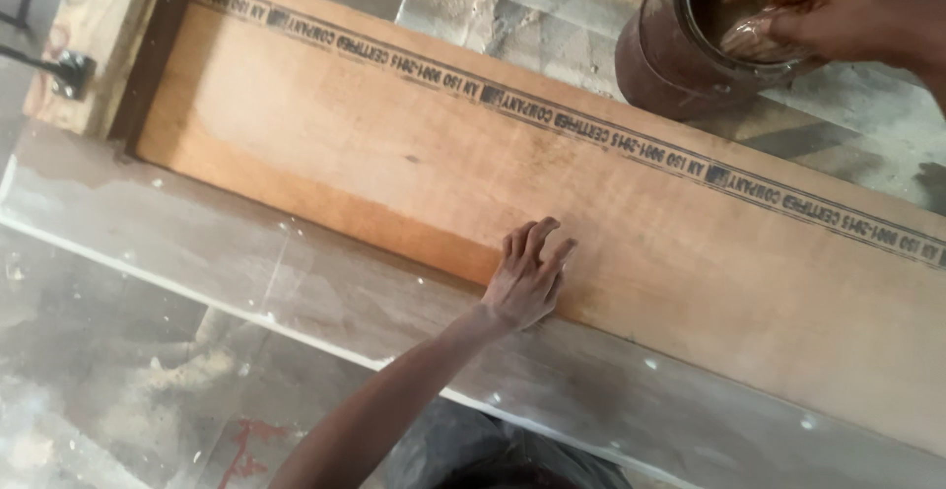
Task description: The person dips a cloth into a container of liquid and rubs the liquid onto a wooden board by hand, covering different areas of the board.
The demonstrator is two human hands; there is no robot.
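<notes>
While the left hand (527, 277) lies flat on the long plywood board (414, 154), fingers slightly spread and holding nothing, the right hand (818, 6) dips into the brown tin (665, 55) at far right, fingers pinched on something pale.

My left arm stretches forward from the near edge, bare, wrist straight. My left hand (527, 277) lies flat, palm down, fingers spread slightly and pointing far-right. My right hand (818, 6) is at the far right, fingers curled downward, pinching together.
</notes>
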